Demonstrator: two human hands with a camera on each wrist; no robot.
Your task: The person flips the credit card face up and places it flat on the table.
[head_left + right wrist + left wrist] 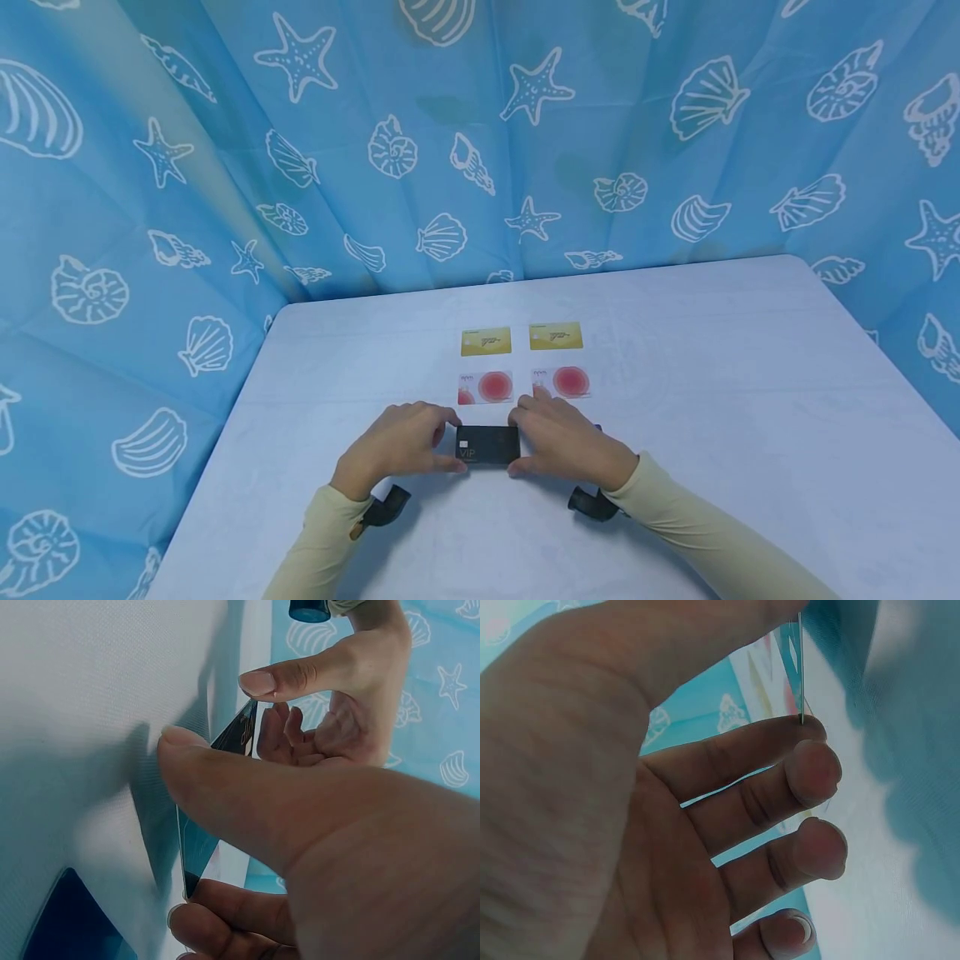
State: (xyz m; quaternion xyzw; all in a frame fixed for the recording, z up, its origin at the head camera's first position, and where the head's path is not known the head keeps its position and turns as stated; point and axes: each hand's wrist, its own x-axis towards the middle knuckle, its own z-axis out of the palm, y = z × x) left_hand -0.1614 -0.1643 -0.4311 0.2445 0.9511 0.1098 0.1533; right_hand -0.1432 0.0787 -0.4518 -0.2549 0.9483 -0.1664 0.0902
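A black card marked VIP [491, 447], with a pale chip, is held flat-on toward the head camera between both hands. My left hand [401, 442] pinches its left end, thumb at the lower corner and index finger at the upper one. At the other end, my right hand [566, 442] grips it the same way. The left wrist view shows the card edge-on [802, 675], between thumb and index finger; the remaining fingers are loosely bent. Seen from the right wrist, the card [196, 844] stands off the cloth and casts a shadow.
Beyond the hands lie two gold cards [486, 341] [556, 336] in a row. Nearer are two white cards with red circles [485, 387] [562, 382], the right one partly covered by my right hand. A dark blue flat item [75, 926] lies by that hand on the white tablecloth [360, 358].
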